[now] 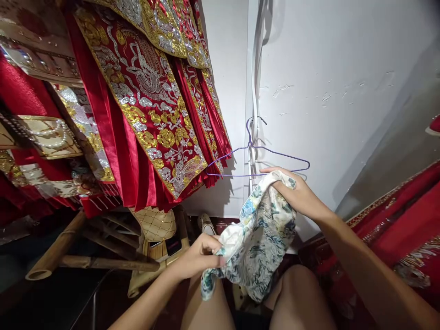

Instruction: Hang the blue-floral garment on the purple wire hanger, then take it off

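A white garment with a blue and green floral print (pixel 263 247) is stretched between my two hands, its fabric hanging in folds over my lap. My left hand (pixel 202 256) pinches its lower left edge. My right hand (pixel 290 190) grips the upper right part, with the thumb over the cloth and the fingers behind it, partly hidden. Just beyond my right hand, a purple wire hanger (pixel 249 146) hangs by its hook from a white cord or strap (pixel 255 78) against the wall. The hanger carries no garment.
Red costumes with gold and silver embroidery (pixel 151 91) hang at the left. A bamboo frame (pixel 106 263), a quilted cream bag (pixel 154 224) and a dark phone (pixel 173 245) are below them. More red embroidered fabric (pixel 395 229) is at the right. A white wall (pixel 326 68) stands ahead.
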Action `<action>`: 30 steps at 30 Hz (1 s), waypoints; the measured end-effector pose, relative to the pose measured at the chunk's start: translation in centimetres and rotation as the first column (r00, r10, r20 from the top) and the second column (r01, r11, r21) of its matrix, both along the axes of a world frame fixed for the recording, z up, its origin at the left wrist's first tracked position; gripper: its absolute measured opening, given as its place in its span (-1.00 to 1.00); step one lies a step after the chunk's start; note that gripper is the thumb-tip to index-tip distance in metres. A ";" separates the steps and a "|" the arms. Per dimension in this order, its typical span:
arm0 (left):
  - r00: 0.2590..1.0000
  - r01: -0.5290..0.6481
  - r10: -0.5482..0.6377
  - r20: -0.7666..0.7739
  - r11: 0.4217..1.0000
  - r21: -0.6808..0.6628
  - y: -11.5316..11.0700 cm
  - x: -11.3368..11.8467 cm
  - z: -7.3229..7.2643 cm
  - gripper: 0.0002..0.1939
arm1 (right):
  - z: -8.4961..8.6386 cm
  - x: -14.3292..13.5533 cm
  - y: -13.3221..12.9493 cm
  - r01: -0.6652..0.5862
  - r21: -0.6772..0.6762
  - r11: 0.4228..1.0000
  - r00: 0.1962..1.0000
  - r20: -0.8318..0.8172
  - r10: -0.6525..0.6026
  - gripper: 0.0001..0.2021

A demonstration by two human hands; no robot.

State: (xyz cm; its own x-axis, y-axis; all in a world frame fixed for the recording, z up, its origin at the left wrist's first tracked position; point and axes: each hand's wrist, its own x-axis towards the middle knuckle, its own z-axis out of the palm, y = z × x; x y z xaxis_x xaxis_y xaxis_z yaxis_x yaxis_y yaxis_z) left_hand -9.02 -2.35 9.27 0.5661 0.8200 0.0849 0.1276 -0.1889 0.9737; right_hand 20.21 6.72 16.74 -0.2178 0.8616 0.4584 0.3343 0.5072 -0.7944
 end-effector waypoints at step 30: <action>0.666 -0.280 0.642 -0.380 0.687 0.670 8.5 0.0 7.1 -0.61 | -2.7 4.1 0.1 0.202 0.041 0.979 0.974 0.094 -0.205 -0.78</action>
